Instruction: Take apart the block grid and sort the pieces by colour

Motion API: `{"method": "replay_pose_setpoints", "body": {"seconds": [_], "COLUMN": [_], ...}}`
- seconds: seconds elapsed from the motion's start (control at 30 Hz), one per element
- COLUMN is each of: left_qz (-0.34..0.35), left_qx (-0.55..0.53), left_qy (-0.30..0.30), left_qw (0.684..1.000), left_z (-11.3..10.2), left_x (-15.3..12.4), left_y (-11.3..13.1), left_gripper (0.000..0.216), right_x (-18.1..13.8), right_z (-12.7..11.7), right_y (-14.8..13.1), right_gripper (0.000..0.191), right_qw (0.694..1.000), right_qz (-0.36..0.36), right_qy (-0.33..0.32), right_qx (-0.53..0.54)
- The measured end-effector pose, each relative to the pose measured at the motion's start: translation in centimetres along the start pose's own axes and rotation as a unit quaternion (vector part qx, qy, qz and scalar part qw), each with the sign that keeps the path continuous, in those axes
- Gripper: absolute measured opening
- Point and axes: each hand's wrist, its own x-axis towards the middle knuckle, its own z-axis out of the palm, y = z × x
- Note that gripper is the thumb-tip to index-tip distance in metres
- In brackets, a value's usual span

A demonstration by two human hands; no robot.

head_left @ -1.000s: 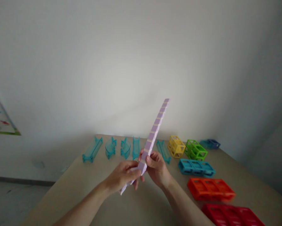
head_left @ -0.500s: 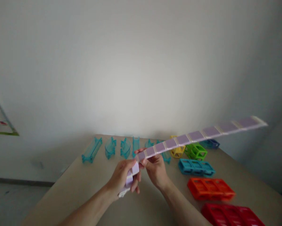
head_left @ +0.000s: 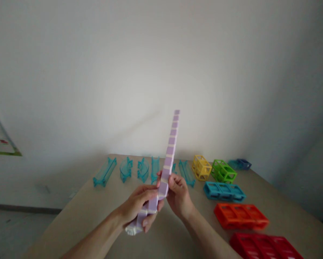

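A long lilac snake puzzle (head_left: 170,144) with white bands between its segments points up and away over the table. Its lower part is bent, and a whitish end (head_left: 131,228) sticks out below my left palm. My left hand (head_left: 141,203) is closed around this bent lower part, thumb on top and fingers underneath. Beside it, my right hand (head_left: 179,194) pinches the straight part just above the bend, with thumb and curled fingers. Some fingertips are hidden behind the segments.
Translucent teal track pieces (head_left: 105,172) line the table's back edge near the wall. On the right lie openwork block frames: yellow (head_left: 201,167), green (head_left: 223,171), blue (head_left: 224,191), orange (head_left: 241,216) and red (head_left: 265,246). A navy piece (head_left: 244,164) lies at the far right corner.
The snake puzzle's long straight part has swung from pointing right to pointing up and away. My left hand has lowered slightly; both hands still grip the puzzle.
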Motion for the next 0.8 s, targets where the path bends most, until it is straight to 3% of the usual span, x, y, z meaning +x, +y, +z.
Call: {"method": "replay_pose_setpoints", "body": {"seconds": [0.1,0.23,0.37,0.6,0.8], "left_qz": [-0.029,-0.012,0.003,0.053,0.056], "left_qx": [-0.012,0.043,0.111,-0.031,-0.132], "left_qy": [-0.043,-0.054,-0.009,0.009,-0.045], "left_qw": [0.999,0.998,0.994,0.998,0.989], "left_z": [-0.4,-0.8,-0.5,0.3,-0.2], "left_x": [-0.3,-0.4,-0.1,0.6,0.3], "left_y": [0.2,0.4,0.0,-0.8,-0.7], "left_gripper": [0.026,0.036,0.037,0.037,0.038], "right_x": [-0.2,0.0,0.3,0.4,0.4], "right_z": [0.5,0.3,-0.5,-0.6,-0.5], "right_y": [-0.1,-0.3,-0.1,0.4,0.1], "right_gripper": [0.034,0.033,0.032,0.028,0.034], "right_qw": [0.999,0.998,0.997,0.999,0.999], "right_qz": [0.029,0.044,0.063,-0.014,-0.032], "right_qy": [-0.030,-0.041,-0.037,-0.003,-0.003], "right_qx": [0.018,0.036,0.028,0.033,0.003]}}
